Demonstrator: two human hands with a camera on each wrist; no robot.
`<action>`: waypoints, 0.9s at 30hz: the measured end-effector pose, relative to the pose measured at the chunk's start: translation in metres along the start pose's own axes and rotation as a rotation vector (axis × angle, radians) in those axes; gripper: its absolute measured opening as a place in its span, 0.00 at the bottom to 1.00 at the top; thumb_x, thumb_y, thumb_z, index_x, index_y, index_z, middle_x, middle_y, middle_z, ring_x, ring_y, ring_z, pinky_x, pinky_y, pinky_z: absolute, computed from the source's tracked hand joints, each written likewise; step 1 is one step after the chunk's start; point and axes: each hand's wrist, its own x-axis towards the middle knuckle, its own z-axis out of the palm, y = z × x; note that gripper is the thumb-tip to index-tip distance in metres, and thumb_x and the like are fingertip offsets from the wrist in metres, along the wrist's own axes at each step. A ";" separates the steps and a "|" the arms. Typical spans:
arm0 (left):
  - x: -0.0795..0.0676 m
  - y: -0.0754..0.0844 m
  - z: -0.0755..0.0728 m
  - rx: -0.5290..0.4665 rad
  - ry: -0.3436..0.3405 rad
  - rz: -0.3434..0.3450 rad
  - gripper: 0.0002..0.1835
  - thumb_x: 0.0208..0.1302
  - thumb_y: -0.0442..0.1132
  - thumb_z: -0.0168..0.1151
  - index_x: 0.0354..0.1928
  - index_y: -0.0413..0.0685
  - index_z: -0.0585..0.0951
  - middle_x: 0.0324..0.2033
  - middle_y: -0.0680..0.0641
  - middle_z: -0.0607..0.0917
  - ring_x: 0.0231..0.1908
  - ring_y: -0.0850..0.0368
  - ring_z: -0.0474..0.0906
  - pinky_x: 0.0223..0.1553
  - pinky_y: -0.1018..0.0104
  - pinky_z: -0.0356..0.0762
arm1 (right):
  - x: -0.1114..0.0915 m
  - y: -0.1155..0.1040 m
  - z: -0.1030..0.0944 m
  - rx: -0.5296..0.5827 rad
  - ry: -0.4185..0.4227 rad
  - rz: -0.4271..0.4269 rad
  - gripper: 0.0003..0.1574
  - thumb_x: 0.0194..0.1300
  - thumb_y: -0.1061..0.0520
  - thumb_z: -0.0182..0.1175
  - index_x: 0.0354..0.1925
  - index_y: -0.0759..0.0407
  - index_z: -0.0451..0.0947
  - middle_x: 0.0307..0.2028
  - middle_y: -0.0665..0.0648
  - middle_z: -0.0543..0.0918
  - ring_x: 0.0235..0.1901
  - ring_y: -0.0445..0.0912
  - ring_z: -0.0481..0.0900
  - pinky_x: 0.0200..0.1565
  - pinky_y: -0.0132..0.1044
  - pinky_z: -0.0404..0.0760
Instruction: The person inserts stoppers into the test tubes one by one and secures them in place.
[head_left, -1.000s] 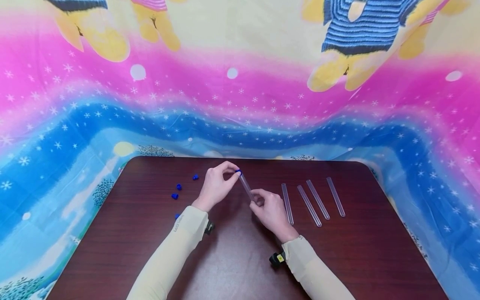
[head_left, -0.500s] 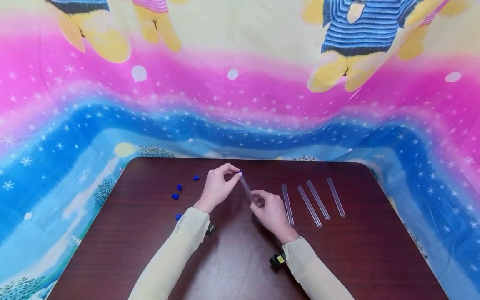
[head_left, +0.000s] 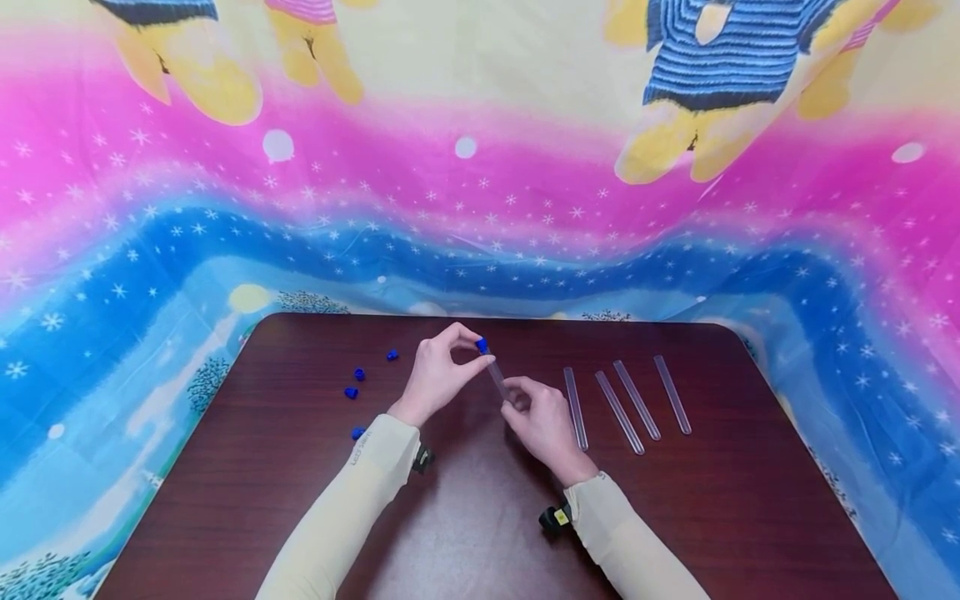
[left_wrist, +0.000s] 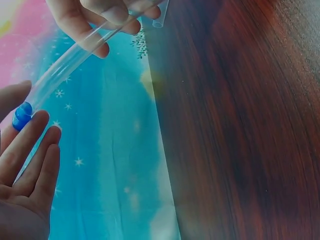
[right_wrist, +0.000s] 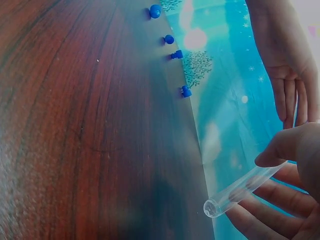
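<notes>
My right hand [head_left: 542, 421] holds a clear test tube [head_left: 496, 377] near its rounded lower end, fingers and thumb on opposite sides. The tube slants up to the left, above the table. At its upper end sits a blue cap [left_wrist: 22, 117]. My left hand [head_left: 433, 373] has its index finger at the cap and its thumb on the tube just below, as the head view shows. In the left wrist view the remaining left fingers extend beside the tube. The rounded tip of the held tube [right_wrist: 214, 206] pokes out from the right hand in the right wrist view.
Several loose blue caps [head_left: 359, 374] lie at the left of the dark wooden table [head_left: 465, 533], one partly behind the left sleeve. To the right lie several clear test tubes [head_left: 617, 412]. A printed cloth [head_left: 480, 242] hangs behind the table.
The left thumb has slid off the cap down onto the tube, so more of the blue cap shows. The right hand and the tube have hardly moved.
</notes>
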 end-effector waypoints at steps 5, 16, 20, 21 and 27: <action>0.000 0.000 -0.001 0.021 -0.008 -0.009 0.13 0.59 0.46 0.77 0.42 0.56 0.83 0.36 0.59 0.89 0.40 0.67 0.84 0.52 0.57 0.79 | 0.000 -0.001 0.000 0.000 -0.008 -0.006 0.14 0.59 0.65 0.69 0.45 0.55 0.86 0.30 0.48 0.86 0.27 0.36 0.82 0.34 0.37 0.85; 0.000 -0.004 0.000 0.031 -0.001 0.016 0.12 0.59 0.44 0.78 0.38 0.51 0.82 0.34 0.58 0.88 0.39 0.66 0.84 0.49 0.59 0.79 | 0.000 0.000 0.002 0.011 -0.023 -0.009 0.15 0.59 0.65 0.70 0.46 0.55 0.87 0.30 0.47 0.86 0.27 0.35 0.82 0.35 0.36 0.85; 0.001 -0.003 -0.002 0.023 -0.025 0.001 0.13 0.60 0.43 0.77 0.39 0.53 0.81 0.34 0.58 0.88 0.40 0.65 0.85 0.52 0.59 0.78 | 0.001 0.000 0.002 0.013 -0.029 -0.018 0.15 0.59 0.65 0.70 0.45 0.55 0.87 0.30 0.47 0.85 0.26 0.34 0.81 0.35 0.35 0.85; 0.002 -0.003 -0.003 0.022 -0.031 -0.003 0.12 0.60 0.43 0.77 0.39 0.53 0.81 0.34 0.58 0.88 0.40 0.65 0.85 0.53 0.58 0.78 | 0.001 0.001 0.002 0.014 -0.029 -0.024 0.15 0.59 0.66 0.70 0.45 0.56 0.87 0.30 0.47 0.86 0.26 0.34 0.81 0.35 0.34 0.85; 0.006 -0.003 -0.004 -0.001 -0.072 -0.011 0.13 0.61 0.41 0.77 0.40 0.51 0.79 0.33 0.56 0.89 0.40 0.61 0.86 0.52 0.57 0.79 | 0.000 0.000 0.002 0.020 -0.017 -0.057 0.15 0.59 0.66 0.69 0.46 0.57 0.86 0.30 0.48 0.85 0.26 0.35 0.81 0.33 0.34 0.84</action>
